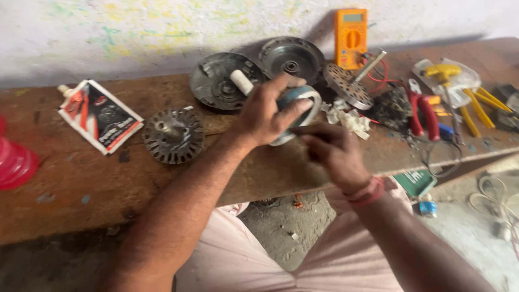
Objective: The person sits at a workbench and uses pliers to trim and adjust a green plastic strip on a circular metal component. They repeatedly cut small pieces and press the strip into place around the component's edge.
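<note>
On the wooden bench [81,178], a toothed metal disc [173,135] lies at nine o'clock from the hands, two round metal covers [216,81] at twelve, an orange meter [350,38] at one, red pliers [424,111] at three. The left hand [265,113] grasps a blue-grey ring [303,105] from above, just over the bench edge. The right hand [332,151], fingers curled, touches the ring's lower side at five o'clock; whether it grips is unclear.

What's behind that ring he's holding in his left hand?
Behind the ring, gripped by the left hand, two round metal covers rest on the wooden bench, one leaning against the wall. The hand hides part of the nearer cover.
</note>
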